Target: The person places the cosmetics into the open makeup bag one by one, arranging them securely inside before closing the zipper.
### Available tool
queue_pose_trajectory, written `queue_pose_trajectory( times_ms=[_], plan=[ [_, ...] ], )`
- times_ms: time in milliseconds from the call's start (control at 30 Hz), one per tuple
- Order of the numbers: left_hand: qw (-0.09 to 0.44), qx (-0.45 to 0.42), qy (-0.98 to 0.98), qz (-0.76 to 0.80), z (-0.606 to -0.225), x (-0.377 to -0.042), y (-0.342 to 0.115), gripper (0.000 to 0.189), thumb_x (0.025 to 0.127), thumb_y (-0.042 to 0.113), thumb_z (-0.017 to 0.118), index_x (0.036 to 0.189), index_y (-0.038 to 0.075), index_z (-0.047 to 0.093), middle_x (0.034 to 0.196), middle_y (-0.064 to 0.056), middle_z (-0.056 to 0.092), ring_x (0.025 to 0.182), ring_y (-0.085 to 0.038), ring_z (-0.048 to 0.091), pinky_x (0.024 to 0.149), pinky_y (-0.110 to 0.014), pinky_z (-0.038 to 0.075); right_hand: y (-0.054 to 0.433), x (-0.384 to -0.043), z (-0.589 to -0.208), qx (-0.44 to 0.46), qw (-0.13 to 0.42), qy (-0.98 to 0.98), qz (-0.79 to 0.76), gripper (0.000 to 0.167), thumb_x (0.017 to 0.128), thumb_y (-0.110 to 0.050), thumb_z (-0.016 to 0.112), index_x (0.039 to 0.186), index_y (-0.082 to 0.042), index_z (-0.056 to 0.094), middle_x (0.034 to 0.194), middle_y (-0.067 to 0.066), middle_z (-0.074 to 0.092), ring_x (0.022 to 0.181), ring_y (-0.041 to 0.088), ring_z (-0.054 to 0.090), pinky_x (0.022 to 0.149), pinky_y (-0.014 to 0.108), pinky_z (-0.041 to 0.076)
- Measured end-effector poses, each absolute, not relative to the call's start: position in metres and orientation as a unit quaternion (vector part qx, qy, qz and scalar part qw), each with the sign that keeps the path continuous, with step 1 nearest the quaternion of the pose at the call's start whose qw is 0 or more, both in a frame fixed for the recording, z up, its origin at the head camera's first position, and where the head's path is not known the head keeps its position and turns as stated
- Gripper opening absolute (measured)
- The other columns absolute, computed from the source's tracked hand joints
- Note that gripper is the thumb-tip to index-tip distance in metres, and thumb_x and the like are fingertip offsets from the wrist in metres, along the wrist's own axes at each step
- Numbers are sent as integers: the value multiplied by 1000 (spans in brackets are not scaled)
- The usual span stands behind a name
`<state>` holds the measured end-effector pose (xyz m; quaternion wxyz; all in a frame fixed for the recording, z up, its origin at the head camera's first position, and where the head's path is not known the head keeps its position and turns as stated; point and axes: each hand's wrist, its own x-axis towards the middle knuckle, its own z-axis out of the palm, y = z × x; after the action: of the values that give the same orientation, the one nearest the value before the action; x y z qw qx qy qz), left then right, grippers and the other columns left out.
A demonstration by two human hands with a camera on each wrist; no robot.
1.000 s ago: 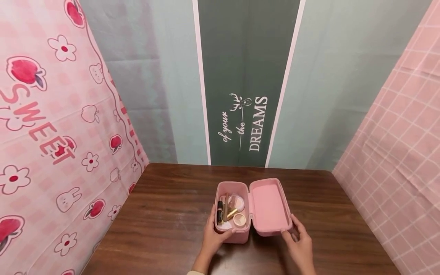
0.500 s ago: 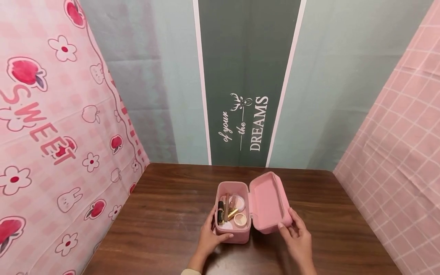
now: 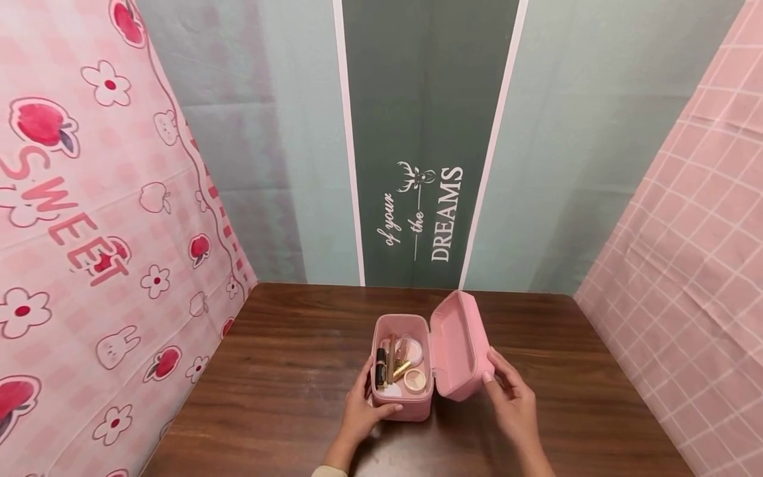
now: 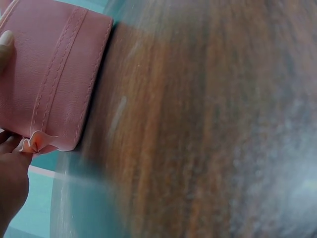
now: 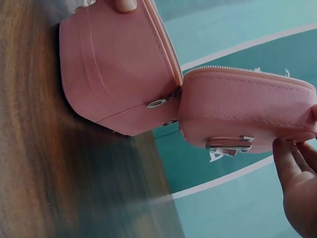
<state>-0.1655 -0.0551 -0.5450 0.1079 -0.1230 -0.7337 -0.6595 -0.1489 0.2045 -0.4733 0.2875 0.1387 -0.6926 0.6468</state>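
A pink makeup case (image 3: 411,411) stands upright on the table with its lid (image 3: 457,348) hinged partway up on the right. Inside lie black tubes (image 3: 381,366), a gold tube (image 3: 402,370), a slim brown stick (image 3: 391,358), a round three-part compact (image 3: 414,380) and a pale round compact (image 3: 412,350). My left hand (image 3: 359,414) grips the body at its near left corner, thumb across the front. My right hand (image 3: 514,401) holds the lid's outer edge between thumb and fingers. In the right wrist view a zipper pull (image 5: 157,103) hangs near the hinge.
The brown wooden table (image 3: 286,371) spreads around the case. Behind it hangs a green curtain (image 3: 429,99) with white lettering. A pink patterned cloth (image 3: 89,265) borders the left side, and a pink checked cloth (image 3: 673,265) the right.
My right hand has raised the lid from nearly flat to a steeper tilt, moving up and left with it. The left hand still grips the body, which has stayed in place.
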Motion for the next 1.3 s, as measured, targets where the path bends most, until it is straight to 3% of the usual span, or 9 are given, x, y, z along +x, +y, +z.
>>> queue_pose_trajectory(
  times_ms=[100,200,333,467,567,967,1167,1300],
  plan=[
    [113,-121,-740,-651,-545,-165,-54,100,59,6,87,140,-7,30,132,-28,45,120,-39,44,97,-43,33,200,-150,-465,162,306,-718,604,35,76,27,54,111,22,52,119,40,46,106,7,56,81,17,45],
    [122,-120,-746,-644,-545,-164,-53,100,59,7,87,140,-6,30,130,-28,46,118,-39,46,96,-43,35,201,-158,-467,204,366,-753,507,35,74,22,60,109,15,59,116,32,53,103,11,58,80,14,44],
    [141,-121,-751,-633,-555,-167,-52,101,59,15,88,141,-2,32,129,-24,48,116,-35,49,96,-36,38,204,-172,-472,255,433,-772,389,24,87,-10,61,106,5,65,116,23,58,103,28,57,90,16,38],
    [144,-120,-754,-629,-555,-168,-53,100,59,15,88,141,-2,32,131,-25,47,117,-35,49,96,-35,38,200,-180,-466,294,442,-780,333,40,94,-33,50,104,2,67,117,20,58,103,36,55,98,20,33],
    [141,-125,-753,-630,-545,-165,-54,99,59,8,87,139,-7,32,131,-30,44,116,-40,47,94,-43,38,193,-182,-460,323,437,-784,301,40,94,-32,49,105,2,66,118,20,58,104,37,55,100,23,31],
    [163,-139,-755,-620,-550,-165,-54,97,57,5,87,137,-10,33,128,-33,45,111,-42,50,90,-43,41,166,-188,-455,391,414,-782,253,40,95,-31,47,110,1,64,120,19,57,106,35,55,103,28,29],
    [182,-143,-767,-599,-551,-162,-55,98,58,7,87,138,-7,33,125,-30,50,105,-39,56,87,-43,44,152,-191,-460,416,421,-776,216,39,96,-30,45,111,0,64,122,19,56,106,33,56,93,38,39],
    [191,-145,-775,-584,-551,-163,-53,98,59,9,87,139,-5,33,123,-27,52,103,-38,58,85,-39,46,144,-194,-466,408,418,-774,245,37,96,-30,46,111,-1,64,123,19,55,107,33,55,97,33,36]
  ],
)
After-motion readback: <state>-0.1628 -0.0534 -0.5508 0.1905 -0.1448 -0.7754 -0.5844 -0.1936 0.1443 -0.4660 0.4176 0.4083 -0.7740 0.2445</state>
